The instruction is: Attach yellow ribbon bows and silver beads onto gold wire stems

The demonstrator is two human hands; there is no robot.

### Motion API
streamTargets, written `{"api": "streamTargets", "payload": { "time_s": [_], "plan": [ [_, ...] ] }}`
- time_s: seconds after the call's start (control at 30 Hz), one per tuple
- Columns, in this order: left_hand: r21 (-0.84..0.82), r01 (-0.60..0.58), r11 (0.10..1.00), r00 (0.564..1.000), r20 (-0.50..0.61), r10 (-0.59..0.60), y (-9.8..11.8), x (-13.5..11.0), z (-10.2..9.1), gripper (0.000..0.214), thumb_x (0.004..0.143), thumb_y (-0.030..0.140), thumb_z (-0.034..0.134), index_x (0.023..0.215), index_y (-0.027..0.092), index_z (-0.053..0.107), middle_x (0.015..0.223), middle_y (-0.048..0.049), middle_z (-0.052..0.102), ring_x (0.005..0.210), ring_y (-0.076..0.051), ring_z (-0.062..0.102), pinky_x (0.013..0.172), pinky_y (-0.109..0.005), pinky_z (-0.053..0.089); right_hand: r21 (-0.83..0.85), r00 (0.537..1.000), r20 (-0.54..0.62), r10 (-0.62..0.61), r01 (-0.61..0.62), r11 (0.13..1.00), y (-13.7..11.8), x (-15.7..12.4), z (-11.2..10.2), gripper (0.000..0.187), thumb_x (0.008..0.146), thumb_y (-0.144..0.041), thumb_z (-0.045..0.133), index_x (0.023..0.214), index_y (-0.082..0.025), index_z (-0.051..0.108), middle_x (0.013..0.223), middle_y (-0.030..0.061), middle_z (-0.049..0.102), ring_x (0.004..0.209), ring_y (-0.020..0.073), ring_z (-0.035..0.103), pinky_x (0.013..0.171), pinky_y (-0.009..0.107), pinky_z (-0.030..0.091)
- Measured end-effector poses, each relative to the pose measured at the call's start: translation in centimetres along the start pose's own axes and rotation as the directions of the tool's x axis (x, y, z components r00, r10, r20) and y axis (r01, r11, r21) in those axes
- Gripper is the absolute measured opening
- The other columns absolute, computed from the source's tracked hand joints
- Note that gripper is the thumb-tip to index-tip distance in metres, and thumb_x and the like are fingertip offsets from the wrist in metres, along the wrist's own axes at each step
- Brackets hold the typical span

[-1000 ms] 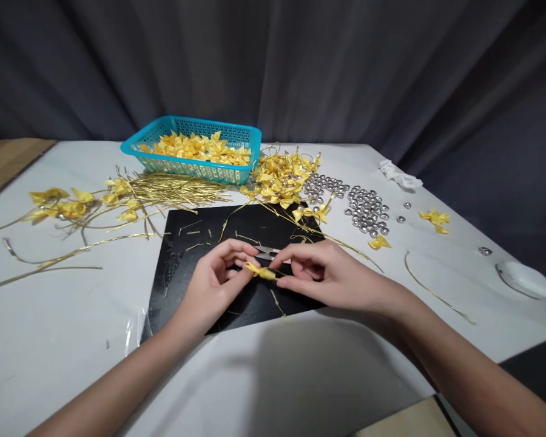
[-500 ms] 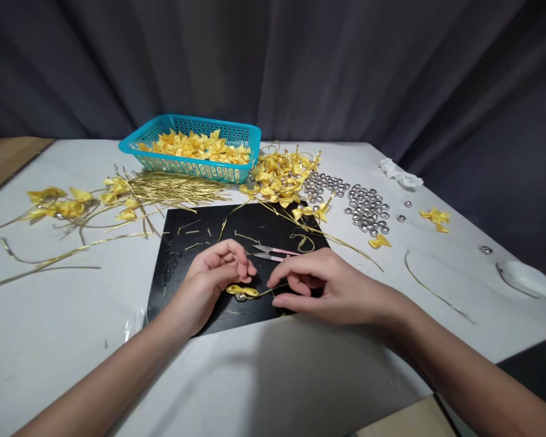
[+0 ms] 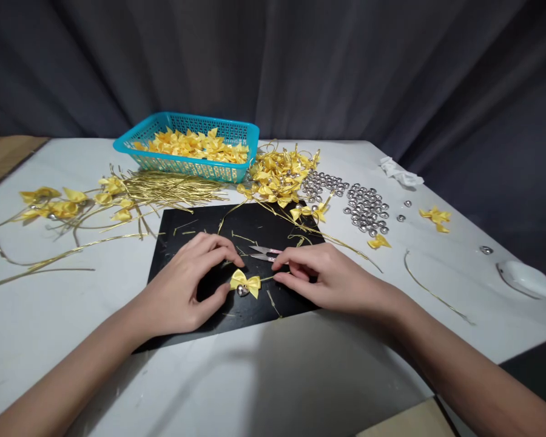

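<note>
A small yellow ribbon bow [image 3: 244, 282] with a silver bead at its knot lies flat on the black mat [image 3: 182, 227]. My left hand [image 3: 186, 288] rests on the mat just left of the bow. Its fingers are curved and apart, thumb and forefinger on either side of the bow's left loop without gripping it. My right hand [image 3: 321, 276] sits right of the bow, with thumb and forefinger pinched on the thin gold wire [image 3: 267, 278] that sticks out from the bow. Small pink-handled snips [image 3: 264, 252] lie on the mat just beyond the bow.
A teal basket [image 3: 188, 169] of yellow bows stands at the back. Beside it lie a heap of wired bows [image 3: 279, 175], a bundle of gold wires [image 3: 168, 187] and several silver beads [image 3: 366, 209]. Loose bows lie left [image 3: 64, 206] and right [image 3: 434, 217]. A white dish [image 3: 525, 279] sits far right.
Both hands lowered the bow from just above the mat onto it and turned it face up. My left hand let go and spread its fingers; my right hand kept its pinch on the wire.
</note>
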State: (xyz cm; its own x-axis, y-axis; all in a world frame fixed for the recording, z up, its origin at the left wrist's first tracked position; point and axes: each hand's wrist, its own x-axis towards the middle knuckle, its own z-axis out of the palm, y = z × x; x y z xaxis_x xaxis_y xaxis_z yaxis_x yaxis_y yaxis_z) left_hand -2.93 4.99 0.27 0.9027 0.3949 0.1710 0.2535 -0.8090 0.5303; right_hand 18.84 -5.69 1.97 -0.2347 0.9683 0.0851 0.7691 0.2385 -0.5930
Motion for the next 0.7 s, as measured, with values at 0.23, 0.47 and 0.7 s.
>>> {"api": "streamTargets", "payload": {
  "time_s": [0.23,0.47,0.7],
  "plan": [
    [0.055,-0.023,0.998,1.0,0.015,0.022,-0.2,0.2,1.3,0.016,0.084,0.024,0.051,0.099,0.019,0.057,0.103,-0.0055,0.056,0.096,-0.021,0.049,0.085,-0.038,0.038,-0.02,0.998,-0.031,0.063,-0.063,0.998,-0.2,0.1,1.3,0.016,0.086,-0.027,0.056,0.092,-0.014,0.064,0.053,-0.0064,0.043,0.046,0.0048,0.04,0.049,0.017,0.025],
    [0.052,-0.038,0.998,0.999,0.016,0.037,-0.3,0.4,1.4,0.015,0.085,0.026,0.052,0.097,0.019,0.058,0.1,-0.005,0.058,0.093,-0.021,0.05,0.081,-0.037,0.04,-0.093,0.992,0.08,0.094,-0.087,0.992,-0.7,0.4,1.5,0.017,0.084,-0.027,0.058,0.097,-0.017,0.064,0.056,-0.0047,0.048,0.05,0.0069,0.043,0.052,0.019,0.025],
    [0.033,-0.014,0.999,1.0,0.016,0.014,-0.4,0.5,1.4,0.012,0.086,0.026,0.05,0.09,0.02,0.059,0.096,-0.0042,0.06,0.09,-0.02,0.052,0.079,-0.037,0.04,-0.168,0.976,0.216,0.004,0.033,0.985,-0.4,0.3,-0.1,0.018,0.091,-0.02,0.047,0.088,-0.015,0.064,0.08,0.004,0.065,0.07,0.012,0.058,0.061,0.02,0.034]
  ]
}}
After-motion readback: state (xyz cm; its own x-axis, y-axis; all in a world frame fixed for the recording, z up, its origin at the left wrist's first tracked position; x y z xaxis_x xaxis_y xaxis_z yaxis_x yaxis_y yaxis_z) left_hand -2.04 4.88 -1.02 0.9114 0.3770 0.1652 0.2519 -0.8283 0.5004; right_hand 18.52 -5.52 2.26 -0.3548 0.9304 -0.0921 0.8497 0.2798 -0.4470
